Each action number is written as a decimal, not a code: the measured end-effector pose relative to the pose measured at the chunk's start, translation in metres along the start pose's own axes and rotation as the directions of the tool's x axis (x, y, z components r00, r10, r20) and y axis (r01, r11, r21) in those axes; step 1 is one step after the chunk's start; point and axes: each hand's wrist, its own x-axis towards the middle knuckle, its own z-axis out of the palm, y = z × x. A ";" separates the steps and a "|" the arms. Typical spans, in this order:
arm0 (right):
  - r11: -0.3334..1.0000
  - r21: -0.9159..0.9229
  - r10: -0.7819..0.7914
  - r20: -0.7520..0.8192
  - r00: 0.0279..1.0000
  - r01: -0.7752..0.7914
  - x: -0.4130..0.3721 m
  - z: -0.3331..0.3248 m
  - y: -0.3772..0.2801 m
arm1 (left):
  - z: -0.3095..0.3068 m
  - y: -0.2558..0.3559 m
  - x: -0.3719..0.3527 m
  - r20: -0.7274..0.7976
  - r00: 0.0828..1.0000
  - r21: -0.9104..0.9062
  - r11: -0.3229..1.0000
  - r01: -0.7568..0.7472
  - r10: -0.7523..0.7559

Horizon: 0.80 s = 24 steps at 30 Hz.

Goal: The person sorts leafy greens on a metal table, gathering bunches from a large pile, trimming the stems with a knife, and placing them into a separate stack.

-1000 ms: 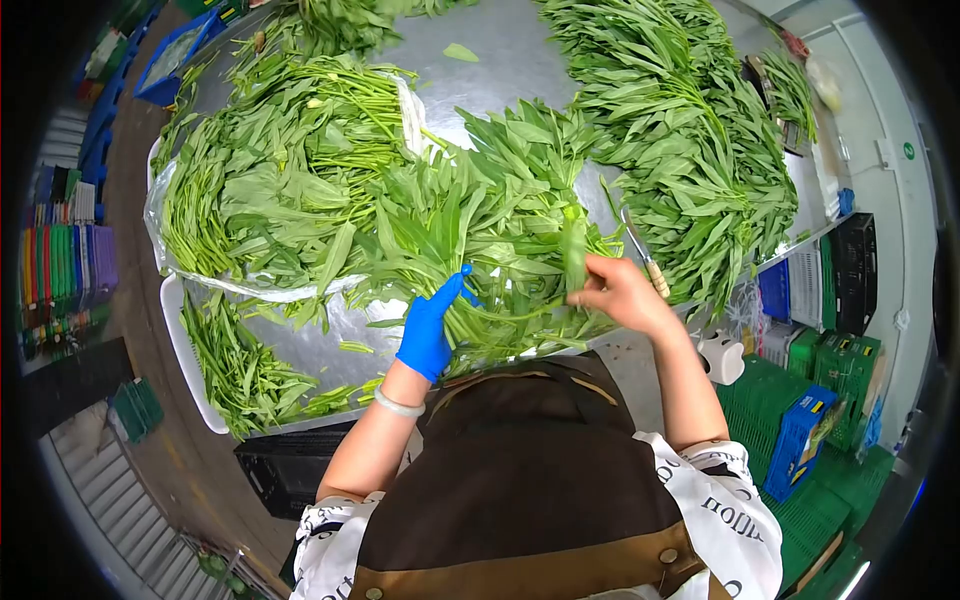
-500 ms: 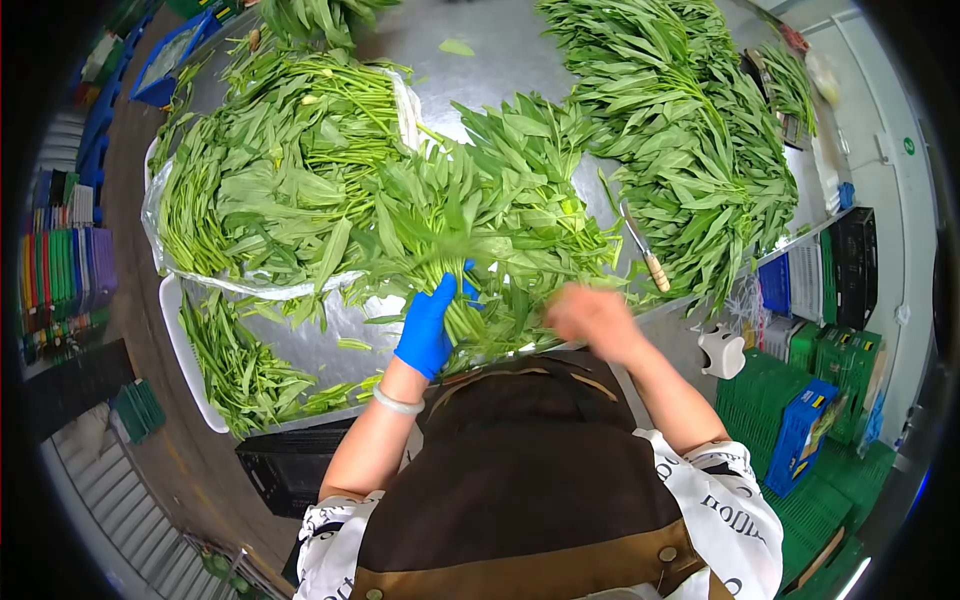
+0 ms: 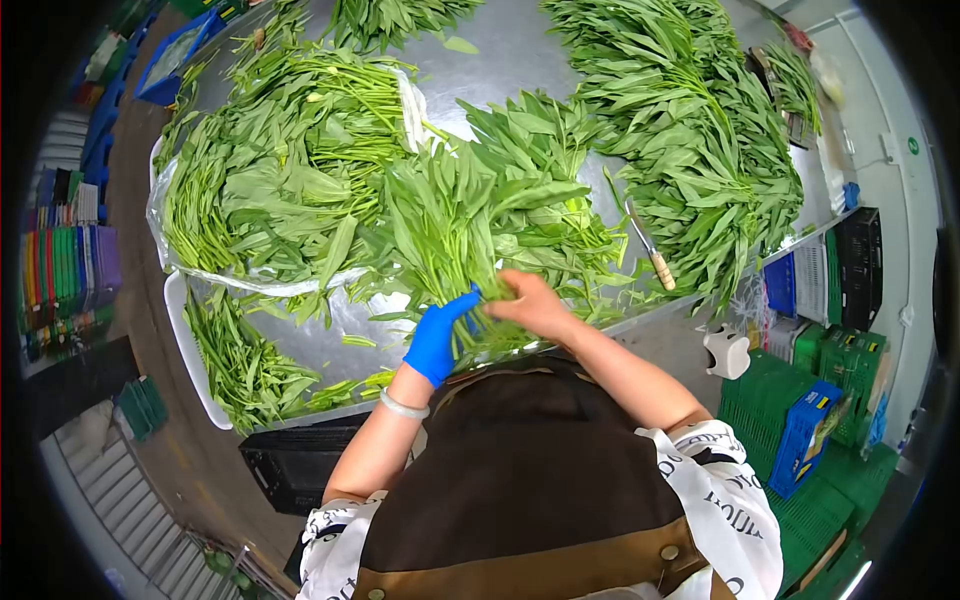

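Note:
My left hand [image 3: 437, 338], in a blue glove, is wrapped round the stems of a bunch of leafy greens [image 3: 440, 215]. The leaves point away from me. Bare and close beside it, my right hand [image 3: 530, 305] has its bent fingers at the right side of the same stems; what its fingertips hold is hidden among the greens. To the right lies a knife [image 3: 650, 245] with a pale wooden handle, its blade pointing away, next to a large pile of greens [image 3: 700, 170]. Another heap [image 3: 280, 180] rests on clear plastic at the left.
A white tub [image 3: 190, 350] with greens stands at the table's left front. Loose stems lie on the metal table [image 3: 490, 75]. Past its right edge are a blue crate [image 3: 803, 440], green crates [image 3: 765, 395] and a white holder [image 3: 727, 352].
My right hand has moved left, from beside the bunch to its stems. The bunch now spreads wider, with leaves reaching to the right. The view has shifted slightly.

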 end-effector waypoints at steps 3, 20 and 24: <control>0.956 0.290 0.044 -0.016 0.999 -0.038 -0.010 -0.013 -0.018 | 0.007 0.007 -0.010 -0.020 0.997 -0.079 0.994 -0.070 0.068; 0.896 0.417 -0.082 -0.182 0.980 0.153 -0.019 -0.049 -0.063 | -0.008 0.015 -0.007 0.097 0.975 -0.037 0.980 -0.195 0.197; 0.943 0.226 0.218 0.127 0.968 -0.242 -0.029 -0.014 -0.039 | -0.005 0.008 0.002 0.139 0.952 -0.003 0.962 -0.273 0.271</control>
